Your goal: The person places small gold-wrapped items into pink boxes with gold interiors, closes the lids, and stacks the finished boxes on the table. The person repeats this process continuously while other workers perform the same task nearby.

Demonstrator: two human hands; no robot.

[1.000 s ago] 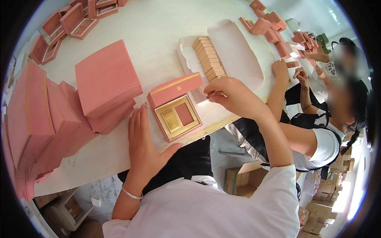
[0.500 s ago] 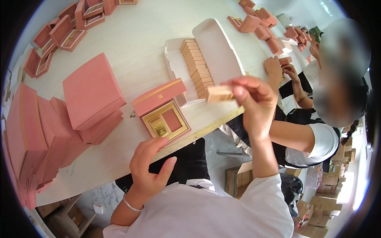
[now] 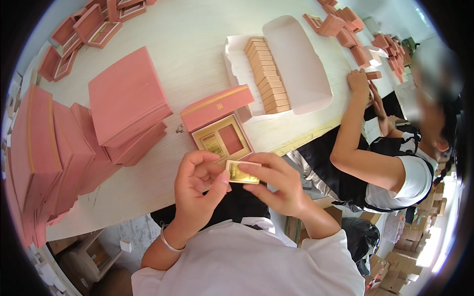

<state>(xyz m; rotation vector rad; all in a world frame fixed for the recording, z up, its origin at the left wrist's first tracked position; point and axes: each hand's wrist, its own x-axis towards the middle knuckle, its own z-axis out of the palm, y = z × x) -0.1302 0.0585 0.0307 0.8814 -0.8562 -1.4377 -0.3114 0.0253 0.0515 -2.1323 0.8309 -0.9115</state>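
Note:
My right hand [image 3: 281, 183] grips a small flat beige box with a shiny gold face [image 3: 243, 172], thumb and fingers along its right part. My left hand [image 3: 200, 182] is at the box's left end, its thumb against the edge and its fingers curled. Just beyond my hands, an open pink gift box [image 3: 217, 107] sits near the table's edge. Its gold-rimmed insert holds a gold piece [image 3: 213, 144] on the left and has a pink recess [image 3: 231, 139] on the right. Behind stands an open white carton [image 3: 308, 74] with a row of small beige boxes [image 3: 267, 74].
Large pink boxes [image 3: 129, 96] are stacked on the left of the table [image 3: 197, 54]. Open pink boxes [image 3: 96, 25] stand far left, and more pink boxes [image 3: 351, 37] far right. A co-worker [image 3: 390, 167] sits to my right, handling a small pink box [image 3: 374, 75].
My right hand has brought the small box from beside the white carton down toward me, turning its gold face up. My left hand has moved right to meet it. The whole view has shifted slightly.

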